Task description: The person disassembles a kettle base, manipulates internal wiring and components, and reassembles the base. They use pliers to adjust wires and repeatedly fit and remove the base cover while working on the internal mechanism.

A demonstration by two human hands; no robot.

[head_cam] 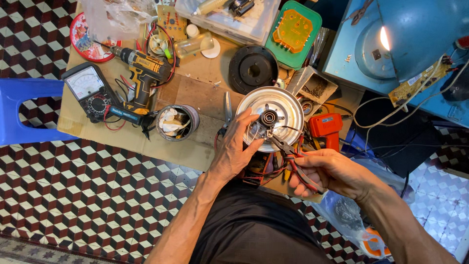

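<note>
The right hand [328,172] is closed around the red handles of the pliers [293,155], whose nose reaches up and left to the thin wires just below the black hub [268,118] at the middle of the metal plate [286,105]. Whether the nose is clamped on a wire or only touching it is too small to tell. The left hand [234,149] comes in from the other side of that point, its fingers curled against the plate's near rim and hub, steadying it; this grip is narrow and holds the plate, not a tool.

As a judgement, the work is midway: the plate lies bare with its wires loose, so it is opened up, while the wiring at the hub looks unfinished and nothing is put back together.

Just left of the left hand lie scissors [228,108] and a tin [177,122] of scraps. Right of the pliers stands a red tool [326,128]. Farther off on the cardboard-covered table [195,93] are a black disc [253,69], a yellow drill [141,73], a meter [88,90] and a green case [293,33].
</note>
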